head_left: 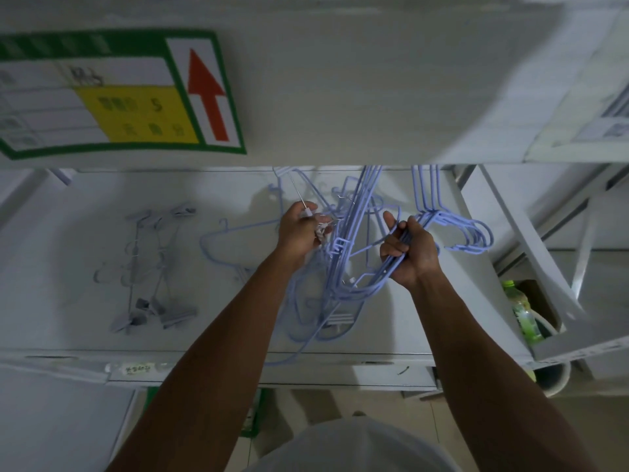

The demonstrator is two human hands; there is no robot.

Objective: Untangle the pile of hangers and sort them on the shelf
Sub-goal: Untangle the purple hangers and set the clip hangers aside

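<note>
Gripping blue hangers (343, 267), both hands (410, 253) reach forward over shelf (85, 233).

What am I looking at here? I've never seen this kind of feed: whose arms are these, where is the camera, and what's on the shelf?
There is no machine: a person's bare arms reach forward. The single picture comes from a camera worn on their head, looking down at a white shelf. The right hand is closed around a bundle of blue hangers. The left hand grips a white clip piece within the tangled blue pile. Left of it, grey clip hangers lie sorted on the shelf. Above hangs a green and yellow sign with a red arrow.
</note>
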